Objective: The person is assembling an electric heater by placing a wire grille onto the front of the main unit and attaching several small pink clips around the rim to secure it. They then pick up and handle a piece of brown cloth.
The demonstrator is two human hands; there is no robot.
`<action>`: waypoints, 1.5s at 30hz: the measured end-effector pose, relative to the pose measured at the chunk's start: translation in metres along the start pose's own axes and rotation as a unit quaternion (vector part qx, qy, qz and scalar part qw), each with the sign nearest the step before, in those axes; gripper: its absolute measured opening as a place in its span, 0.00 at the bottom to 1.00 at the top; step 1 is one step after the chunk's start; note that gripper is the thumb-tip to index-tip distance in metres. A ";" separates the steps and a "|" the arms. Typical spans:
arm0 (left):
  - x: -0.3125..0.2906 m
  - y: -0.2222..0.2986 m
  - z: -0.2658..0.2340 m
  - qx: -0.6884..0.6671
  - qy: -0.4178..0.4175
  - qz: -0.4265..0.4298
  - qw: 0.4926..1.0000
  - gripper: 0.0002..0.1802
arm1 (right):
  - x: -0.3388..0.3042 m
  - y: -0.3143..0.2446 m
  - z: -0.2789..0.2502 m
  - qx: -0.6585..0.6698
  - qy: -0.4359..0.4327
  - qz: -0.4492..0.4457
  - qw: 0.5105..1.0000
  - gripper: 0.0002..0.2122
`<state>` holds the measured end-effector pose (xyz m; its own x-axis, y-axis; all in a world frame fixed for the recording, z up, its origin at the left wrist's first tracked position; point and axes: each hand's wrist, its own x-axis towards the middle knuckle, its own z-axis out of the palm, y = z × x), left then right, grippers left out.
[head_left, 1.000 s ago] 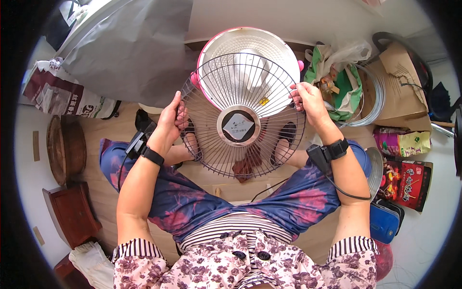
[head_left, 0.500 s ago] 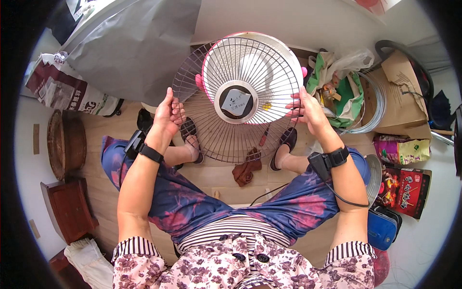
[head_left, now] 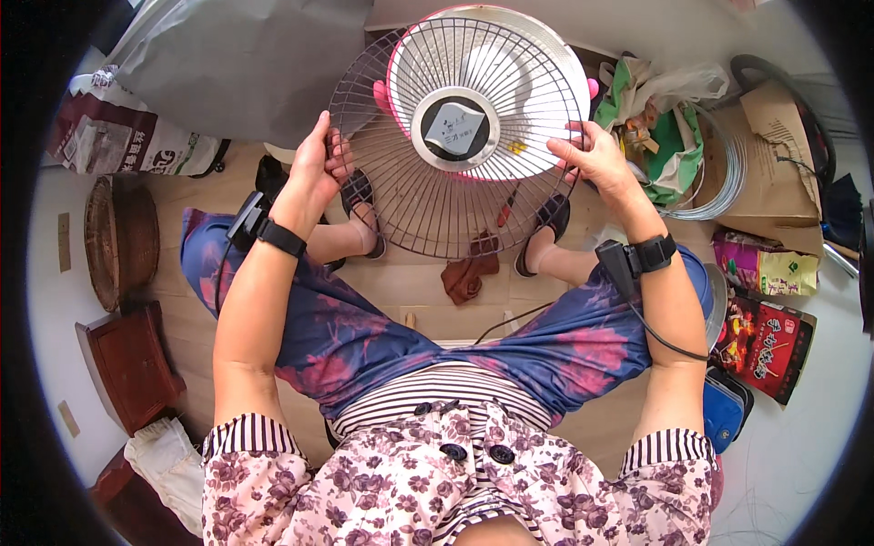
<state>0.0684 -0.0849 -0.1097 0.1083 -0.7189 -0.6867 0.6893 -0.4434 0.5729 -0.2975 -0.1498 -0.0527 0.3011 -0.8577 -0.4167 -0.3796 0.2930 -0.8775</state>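
Though apart, hands level on grille

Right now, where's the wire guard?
In the head view's upper centre, the wire guard is held between left hand and right hand, overlapping the pink-rimmed reflector.

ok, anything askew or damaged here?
Grille isn't lined up with the dish behind it: left hand and right hand hold it off-centre. Cardboard at right has a ragged edge, looks torn. Brown rag lies crumpled on the floor. No spill visible.

One wire guard, one reflector, two shoes.
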 end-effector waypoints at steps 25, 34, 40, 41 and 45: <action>-0.015 0.017 0.022 0.078 -0.190 0.153 0.967 0.21 | 0.020 0.007 -0.018 0.197 0.094 -0.070 0.973 0.19; -0.015 0.018 0.030 0.078 -0.194 0.173 0.962 0.19 | 0.023 -0.004 -0.015 0.197 0.111 -0.105 0.968 0.19; -0.009 0.015 0.037 0.072 -0.231 0.171 0.955 0.19 | 0.034 0.004 -0.028 0.131 0.129 -0.113 0.976 0.25; -0.010 0.017 0.040 0.073 -0.243 0.180 0.950 0.19 | 0.034 -0.001 -0.026 0.124 0.135 -0.117 0.976 0.25; -0.017 0.014 0.049 0.067 -0.216 0.161 0.961 0.20 | 0.038 -0.001 -0.026 0.133 0.144 -0.136 0.971 0.23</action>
<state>0.0409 -0.1051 -0.0681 -0.0279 -0.9725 -0.2312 0.5691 -0.2056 0.7961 -0.3089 -0.1935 -0.0610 0.0870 -0.9900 -0.1113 -0.0696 0.1054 -0.9920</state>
